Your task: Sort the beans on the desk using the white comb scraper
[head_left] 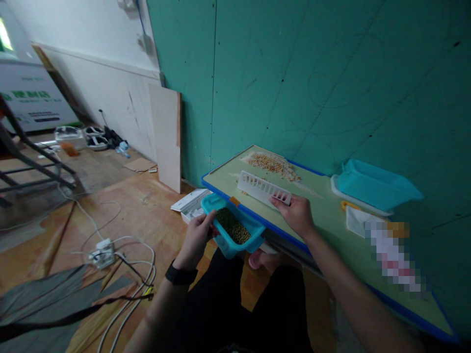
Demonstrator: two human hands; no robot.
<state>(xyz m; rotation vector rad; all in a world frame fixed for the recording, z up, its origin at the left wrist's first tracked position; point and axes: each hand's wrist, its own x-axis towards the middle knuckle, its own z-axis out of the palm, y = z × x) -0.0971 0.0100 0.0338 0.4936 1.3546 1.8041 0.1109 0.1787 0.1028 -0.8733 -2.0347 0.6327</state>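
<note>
My left hand (201, 229) grips the near-left rim of a blue plastic basket (257, 231), held below the table's front edge. Green beans (225, 218) and yellowish beans (241, 234) lie inside it. My right hand (296, 213) is closed on one end of a white slotted plastic strip (257, 187), which is tilted over the tabletop by the near edge. Beyond the strip, a spread of yellow beans (274, 165) with pale powder or grains lies on the table (320, 230). A few loose beans sit close to the strip.
On the table's right stand a second blue basket (379, 184), a white tray under it and a white packet (355, 220). An open white box (191, 206) is on the floor below. Cables and a power strip (103, 252) lie left. A green wall (275, 73) borders the table.
</note>
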